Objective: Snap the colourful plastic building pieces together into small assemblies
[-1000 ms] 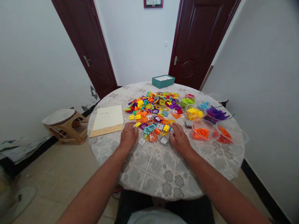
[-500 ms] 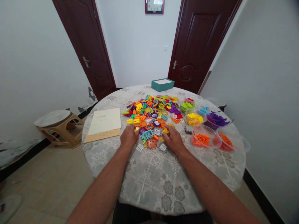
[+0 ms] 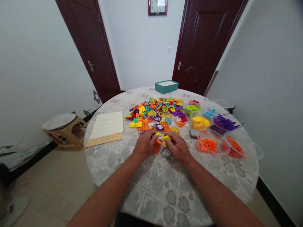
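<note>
My left hand (image 3: 145,145) is closed on a small yellow building piece (image 3: 158,134), pinched between thumb and fingers. Close to its right, my right hand (image 3: 178,147) pinches another yellow building piece (image 3: 166,138). The two pieces are near each other above the front of a colourful pile of building pieces (image 3: 153,110). An orange piece (image 3: 158,142) shows just below the yellow ones; I cannot tell whether it is held. Under my hands lie an orange gear-edged piece (image 3: 156,148) and a grey piece with a white window (image 3: 167,153).
Clear tubs stand on the right, with yellow pieces (image 3: 200,120), orange pieces (image 3: 209,145), green pieces (image 3: 192,108) and purple pieces (image 3: 224,122). Paper sheets (image 3: 107,124) lie on the left. A teal box (image 3: 166,87) sits at the back. A stool (image 3: 68,132) stands beyond the table's left edge.
My left hand has moved right, bringing its yellow piece close to the one in my right hand. Both hands now cover the front of the pile. The view has shifted slightly.
</note>
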`<state>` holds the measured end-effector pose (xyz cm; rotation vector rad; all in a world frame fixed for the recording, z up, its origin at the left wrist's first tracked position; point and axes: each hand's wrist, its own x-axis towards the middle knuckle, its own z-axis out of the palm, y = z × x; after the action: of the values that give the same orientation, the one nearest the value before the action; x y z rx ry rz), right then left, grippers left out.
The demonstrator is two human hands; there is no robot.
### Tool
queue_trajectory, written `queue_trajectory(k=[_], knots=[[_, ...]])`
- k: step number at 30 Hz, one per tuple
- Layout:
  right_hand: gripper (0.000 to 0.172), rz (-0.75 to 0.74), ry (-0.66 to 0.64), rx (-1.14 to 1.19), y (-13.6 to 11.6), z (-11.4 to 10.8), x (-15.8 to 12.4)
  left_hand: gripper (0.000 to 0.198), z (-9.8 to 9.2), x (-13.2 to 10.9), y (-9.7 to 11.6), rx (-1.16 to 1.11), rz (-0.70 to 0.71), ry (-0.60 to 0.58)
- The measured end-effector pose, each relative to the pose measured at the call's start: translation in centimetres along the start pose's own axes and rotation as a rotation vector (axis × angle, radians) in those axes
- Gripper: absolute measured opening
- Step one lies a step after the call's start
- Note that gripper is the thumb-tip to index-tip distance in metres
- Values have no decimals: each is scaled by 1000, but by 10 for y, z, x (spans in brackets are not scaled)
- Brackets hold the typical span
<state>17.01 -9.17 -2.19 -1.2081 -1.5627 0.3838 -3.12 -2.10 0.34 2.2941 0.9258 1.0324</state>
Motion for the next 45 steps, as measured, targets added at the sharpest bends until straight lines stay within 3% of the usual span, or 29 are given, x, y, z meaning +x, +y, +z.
queue_trajectory(k=[5,10,14,17,20,23,26,32,36,40,42,45], knots=[[35,83,12,142,4,3,-2,25,7,7,13,-172,-115,-78],[42,297,-80,393,7,5,-2,25,7,15,13,-223,-90,-200],[47,372,-119,405,0,5,-1,27,4,20,11,-152,-83,-227],[45,404,-77,352,-3,4,-1,23,-8,28,-7,13,-70,-59],[42,418,-23,323,-1,1,-2,28,-27,42,-42,289,-127,156],[36,426,7,308,4,-1,-2,46,-43,54,-79,615,-247,40],[33,425,35,339,8,-2,-1,45,-45,59,-105,682,-317,-31],[31,438,30,328,8,1,-1,35,-35,57,-122,756,-383,-52],[32,452,20,300,10,2,-2,36,-39,54,-123,762,-375,-25],[32,454,-9,248,9,2,-4,48,-32,53,-122,624,-143,87],[31,450,-18,229,8,2,-5,50,-25,55,-122,540,-39,58],[30,459,-9,195,7,2,-5,45,-18,57,-124,497,-51,-11]])
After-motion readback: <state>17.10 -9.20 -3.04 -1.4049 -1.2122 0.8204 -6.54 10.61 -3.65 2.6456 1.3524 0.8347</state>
